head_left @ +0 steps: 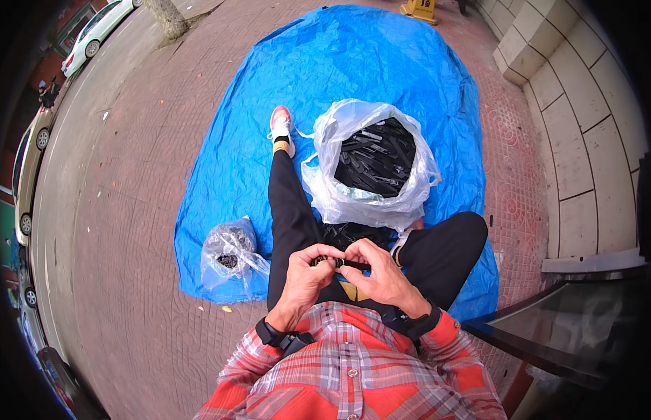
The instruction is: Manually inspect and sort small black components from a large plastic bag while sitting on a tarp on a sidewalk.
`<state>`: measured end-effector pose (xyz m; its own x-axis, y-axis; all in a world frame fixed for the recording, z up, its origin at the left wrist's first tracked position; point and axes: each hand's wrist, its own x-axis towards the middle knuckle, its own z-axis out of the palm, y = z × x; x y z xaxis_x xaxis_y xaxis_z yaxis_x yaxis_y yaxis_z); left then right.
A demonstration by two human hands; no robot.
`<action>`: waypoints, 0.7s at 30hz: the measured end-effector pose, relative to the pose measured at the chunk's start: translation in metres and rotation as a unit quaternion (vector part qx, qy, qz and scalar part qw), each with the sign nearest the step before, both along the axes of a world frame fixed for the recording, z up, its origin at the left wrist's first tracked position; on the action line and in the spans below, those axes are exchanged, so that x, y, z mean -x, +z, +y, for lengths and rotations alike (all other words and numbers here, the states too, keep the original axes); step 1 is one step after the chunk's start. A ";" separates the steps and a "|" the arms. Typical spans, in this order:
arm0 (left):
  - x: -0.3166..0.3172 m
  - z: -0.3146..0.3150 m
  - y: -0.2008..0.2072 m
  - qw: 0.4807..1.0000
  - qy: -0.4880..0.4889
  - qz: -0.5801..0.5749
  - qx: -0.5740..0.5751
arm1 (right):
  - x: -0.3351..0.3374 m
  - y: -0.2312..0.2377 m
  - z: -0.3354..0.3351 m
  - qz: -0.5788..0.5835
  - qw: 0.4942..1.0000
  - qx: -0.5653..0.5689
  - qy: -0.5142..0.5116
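Note:
Both of my hands meet over my lap, fingers pinched around a narrow black strip-like piece (pixel 358 266). My left hand (pixel 303 280) grips its left end between thumb and fingers. Toward the other end, my right hand (pixel 385 276) has its thumb and index finger closed on it. A thin, light-coloured detail shows on the piece between the thumbs; it is too small to name. Just beyond my hands lies a pile of dark pieces (pixel 355 234), partly hidden. Farther off stands an open whitish plastic bag (pixel 364 211) full of long black pieces (pixel 376 157).
A blue tarp (pixel 343 52) lies under my outstretched left leg and bent right leg. On its left is a small clear plastic bag (pixel 217 264) with dark contents. A stone-clad wall (pixel 570 147) and a dark-framed glass panel (pixel 563 325) stand on the right. Parked cars (pixel 31 161) line the street at left.

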<state>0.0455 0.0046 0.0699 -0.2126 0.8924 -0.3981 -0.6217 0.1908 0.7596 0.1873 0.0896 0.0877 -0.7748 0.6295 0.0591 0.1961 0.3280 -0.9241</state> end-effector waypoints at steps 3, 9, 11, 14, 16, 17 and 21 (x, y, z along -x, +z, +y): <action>-0.002 0.000 -0.002 1.000 0.004 0.023 0.001 | 0.000 -0.003 0.000 -0.005 0.997 0.082 -0.009; 0.010 0.008 0.000 0.999 -0.037 0.023 0.022 | 0.004 -0.008 0.013 -0.004 0.965 0.259 -0.028; 0.011 -0.005 0.004 0.995 -0.015 0.095 0.020 | 0.017 -0.005 0.009 -0.032 0.959 0.276 0.051; 0.000 -0.006 0.018 0.945 -0.072 0.315 0.054 | 0.002 -0.018 -0.002 -0.024 0.977 0.213 0.016; -0.009 0.001 -0.007 0.910 -0.072 0.404 -0.062 | -0.010 -0.015 -0.001 -0.038 0.993 0.112 -0.008; -0.011 0.000 -0.013 0.898 -0.075 0.421 -0.101 | -0.016 -0.039 -0.001 -0.057 0.996 0.053 -0.036; -0.009 -0.015 -0.006 0.983 -0.103 0.120 -0.091 | -0.024 -0.004 -0.010 -0.010 0.921 0.390 0.005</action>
<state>0.0547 -0.0109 0.0642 -0.0885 0.9780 -0.1890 -0.3824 0.1418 0.9130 0.2110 0.0800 0.0840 -0.7770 0.4668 -0.4224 0.2164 -0.4321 -0.8755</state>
